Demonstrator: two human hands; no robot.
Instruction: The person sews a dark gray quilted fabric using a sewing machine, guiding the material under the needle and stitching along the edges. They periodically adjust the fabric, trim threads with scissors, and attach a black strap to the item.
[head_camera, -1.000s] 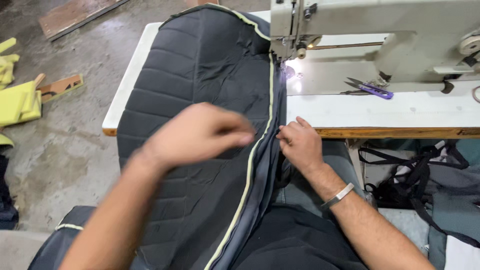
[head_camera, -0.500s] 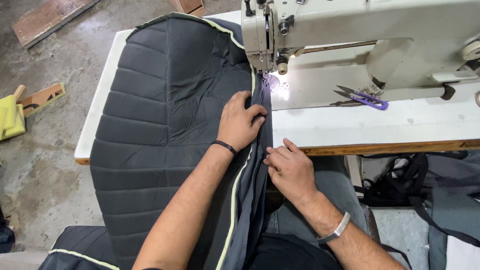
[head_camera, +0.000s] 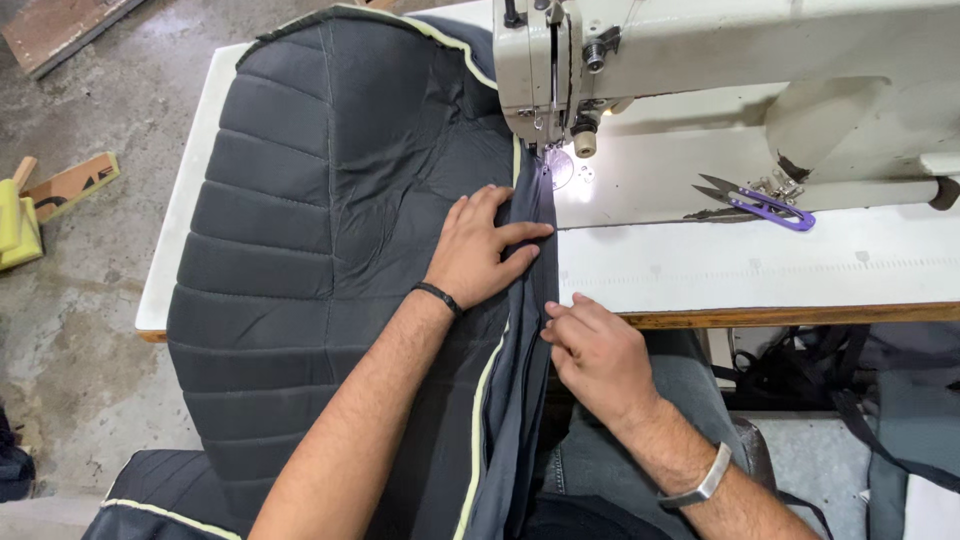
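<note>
Black quilted cover (head_camera: 300, 230) drapes over the tabletop's (head_camera: 800, 265) left end and off its front edge; soft, floppy, probably heavy. Left hand (head_camera: 485, 250) lies spread flat on it, right hand (head_camera: 595, 350) pinches the seam edge, best held there, near the needle.

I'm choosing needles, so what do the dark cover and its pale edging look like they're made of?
Cover: looks like padded, quilted synthetic fabric or faux leather, matte dark grey, with stitched ribs. Edging: seemingly smooth vinyl or fabric piping, pale yellow-green; I can't tell which.
</note>
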